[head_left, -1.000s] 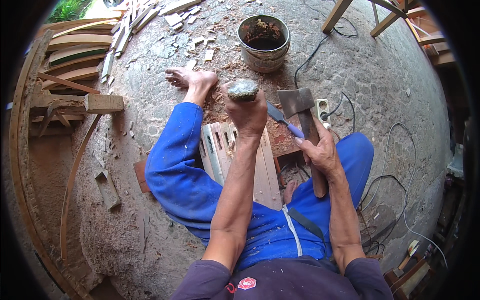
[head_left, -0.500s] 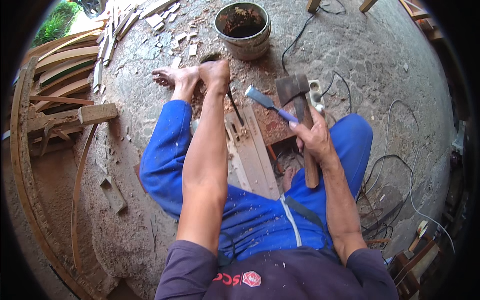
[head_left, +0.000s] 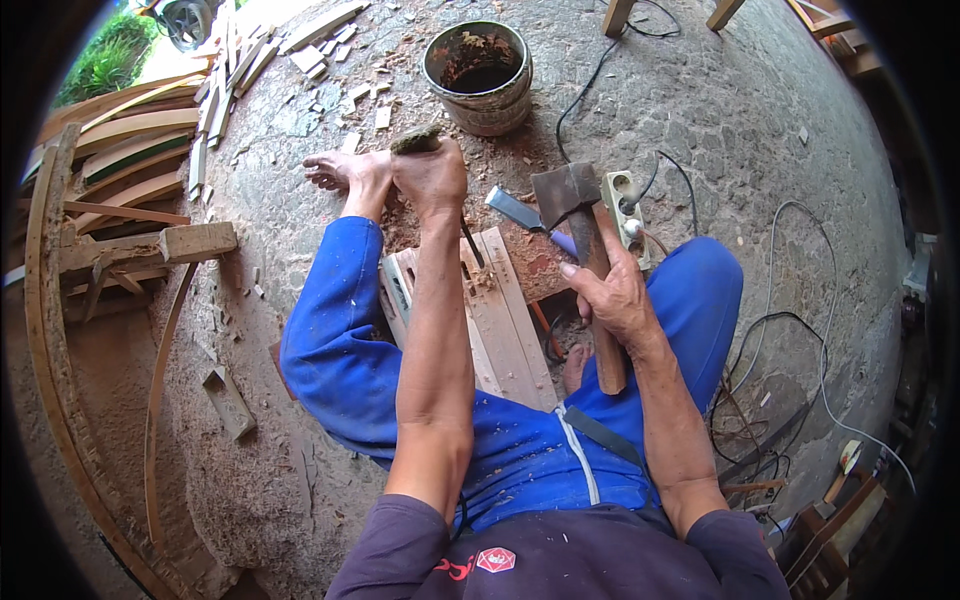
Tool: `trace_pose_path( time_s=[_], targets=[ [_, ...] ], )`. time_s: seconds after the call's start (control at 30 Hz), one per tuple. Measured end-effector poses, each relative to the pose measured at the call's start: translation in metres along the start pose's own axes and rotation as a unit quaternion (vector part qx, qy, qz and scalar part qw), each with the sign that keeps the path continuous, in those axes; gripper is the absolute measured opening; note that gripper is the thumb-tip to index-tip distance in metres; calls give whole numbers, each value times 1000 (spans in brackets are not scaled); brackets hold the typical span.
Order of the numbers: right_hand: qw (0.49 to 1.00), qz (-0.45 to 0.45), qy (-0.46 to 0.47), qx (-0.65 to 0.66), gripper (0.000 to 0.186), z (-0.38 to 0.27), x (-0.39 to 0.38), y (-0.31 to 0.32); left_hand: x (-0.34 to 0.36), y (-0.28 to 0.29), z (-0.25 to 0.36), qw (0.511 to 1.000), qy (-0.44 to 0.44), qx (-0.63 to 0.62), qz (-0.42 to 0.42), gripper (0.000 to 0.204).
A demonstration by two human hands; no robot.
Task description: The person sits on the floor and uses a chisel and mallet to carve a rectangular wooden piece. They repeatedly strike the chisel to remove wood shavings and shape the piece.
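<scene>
My left hand [head_left: 430, 180] grips a chisel with a worn, rough top [head_left: 414, 140]; its dark thin blade reaches down to a slotted pale board [head_left: 510, 350] between my legs, where wood chips lie around the slot. My right hand [head_left: 610, 300] is closed around the wooden handle of an axe [head_left: 565, 190], whose head is held up to the right of the board. Beside that head is a wide chisel [head_left: 515, 208] with a purple handle, partly hidden behind the axe and hand. The lower part of the left hand's grip is out of sight.
A dirty metal bucket [head_left: 478, 100] stands ahead among offcuts and shavings. A white power strip [head_left: 626, 210] with cables lies at right. Stacked curved timbers [head_left: 130, 160] and a wooden frame [head_left: 195, 243] line the left. Wooden legs [head_left: 618, 15] show at top right.
My left hand has swung forward and left, tilting its chisel so the blade now shows at the slotted board. My right hand with the axe has shifted slightly left. The view has shifted too.
</scene>
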State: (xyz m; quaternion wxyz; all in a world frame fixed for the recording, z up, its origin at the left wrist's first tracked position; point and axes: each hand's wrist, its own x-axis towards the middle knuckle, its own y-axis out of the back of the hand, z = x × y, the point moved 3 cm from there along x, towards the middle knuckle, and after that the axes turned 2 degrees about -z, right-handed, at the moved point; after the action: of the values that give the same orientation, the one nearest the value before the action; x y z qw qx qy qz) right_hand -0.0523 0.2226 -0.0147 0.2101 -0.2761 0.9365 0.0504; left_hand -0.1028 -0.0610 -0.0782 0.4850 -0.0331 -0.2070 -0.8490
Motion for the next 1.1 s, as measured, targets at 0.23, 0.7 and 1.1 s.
trace_pose_path(
  time_s=[0.23,0.7,1.1],
  targets=[
    [999,-30,-7,15,70,-3,1,-7,38,-10,-83,952,253,110,-133,8],
    [999,-1,31,-30,60,-6,-2,-6,62,30,-13,942,245,-51,-223,25],
    [807,-468,-55,-357,45,22,8,-43,31,196,109,945,-36,-324,8,11]
  ],
)
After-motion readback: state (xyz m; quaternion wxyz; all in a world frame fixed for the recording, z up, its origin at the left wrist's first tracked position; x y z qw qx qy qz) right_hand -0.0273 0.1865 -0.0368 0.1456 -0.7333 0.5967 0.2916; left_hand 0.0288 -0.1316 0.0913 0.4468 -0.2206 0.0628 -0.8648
